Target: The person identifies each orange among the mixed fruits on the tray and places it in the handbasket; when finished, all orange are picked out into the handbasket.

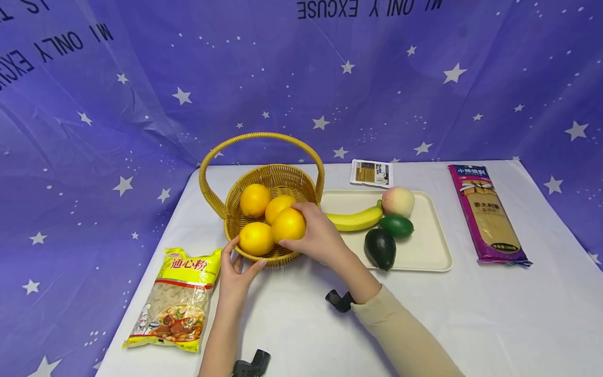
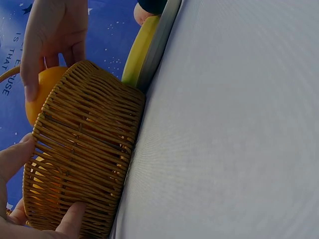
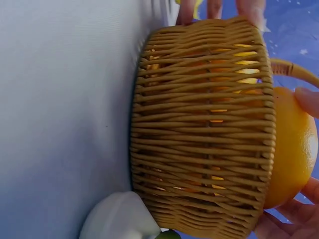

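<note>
My right hand [image 1: 322, 233] grips an orange [image 1: 288, 225] at the near right rim of the wicker basket [image 1: 231, 201], its fingers and thumb around the fruit. Three more oranges lie inside, including one at the back left [image 1: 255, 200] and one at the front [image 1: 256, 239]. My left hand [image 1: 235, 277] holds the basket's near left side, thumb and fingers spread along the rim and outer wall. From the left wrist view, its fingertips press the woven wall [image 2: 84, 144]. In the right wrist view, the held orange [image 3: 293, 149] shows just beyond the rim.
Right of the basket, a cream tray [image 1: 435, 246] carries a banana [image 1: 355, 220], a peach [image 1: 398, 202], a green fruit [image 1: 397, 226] and a dark avocado [image 1: 380, 248]. A pasta bag [image 1: 176, 301] lies left, a noodle pack [image 1: 490, 214] far right, a small sachet [image 1: 371, 173] behind.
</note>
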Demonstrator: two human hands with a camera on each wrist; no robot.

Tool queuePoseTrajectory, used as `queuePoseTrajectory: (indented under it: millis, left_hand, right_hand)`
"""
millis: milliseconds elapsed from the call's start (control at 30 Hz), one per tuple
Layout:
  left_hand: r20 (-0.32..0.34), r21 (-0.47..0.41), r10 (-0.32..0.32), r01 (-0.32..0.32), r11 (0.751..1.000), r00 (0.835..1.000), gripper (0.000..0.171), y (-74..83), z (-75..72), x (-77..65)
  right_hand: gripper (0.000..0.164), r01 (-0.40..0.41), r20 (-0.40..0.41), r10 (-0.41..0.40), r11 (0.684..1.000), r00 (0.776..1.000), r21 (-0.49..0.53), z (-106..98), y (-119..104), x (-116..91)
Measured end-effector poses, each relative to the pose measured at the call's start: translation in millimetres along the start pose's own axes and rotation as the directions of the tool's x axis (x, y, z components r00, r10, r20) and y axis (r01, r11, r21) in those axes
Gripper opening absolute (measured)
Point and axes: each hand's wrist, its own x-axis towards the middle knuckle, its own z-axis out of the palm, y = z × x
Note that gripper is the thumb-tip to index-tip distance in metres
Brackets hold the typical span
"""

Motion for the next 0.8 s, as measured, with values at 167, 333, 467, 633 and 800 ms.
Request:
queuePoseTrajectory:
  millis: [167,333,467,633,800]
  left_hand:
    - [0.006,-0.002,0.004,-0.004,1.0,1.0,0.081,-0.2,0.2,-0.3]
    - [0.006,-0.006,0.015,-0.015,1.0,1.0,0.081,-0.4,0.0,0.1]
    - [0.008,-0.002,0.015,-0.015,1.0,1.0,0.082,0.0,-0.1,-0.1]
    - [0.022,-0.005,0.012,-0.012,1.0,1.0,0.083,0.8,-0.2,-0.8]
    - [0.022,-0.022,0.011,-0.011,1.0,1.0,0.082,1.3,-0.1,-1.3]
  right_hand:
    - [0.078,0.037,0.006,-0.036,0.991,0.999,-0.13,7,0,1]
    - [0.079,0.056,0.01,-0.055,0.98,0.998,-0.19,11,1,1]
    - [0.08,0.068,0.035,-0.061,0.965,0.998,-0.254,12,0,0]
    - [0.072,0.086,0.067,-0.068,0.942,0.995,-0.324,14,-1,0]
    - [0.067,0.084,0.077,-0.062,0.942,0.995,-0.324,13,-2,-1]
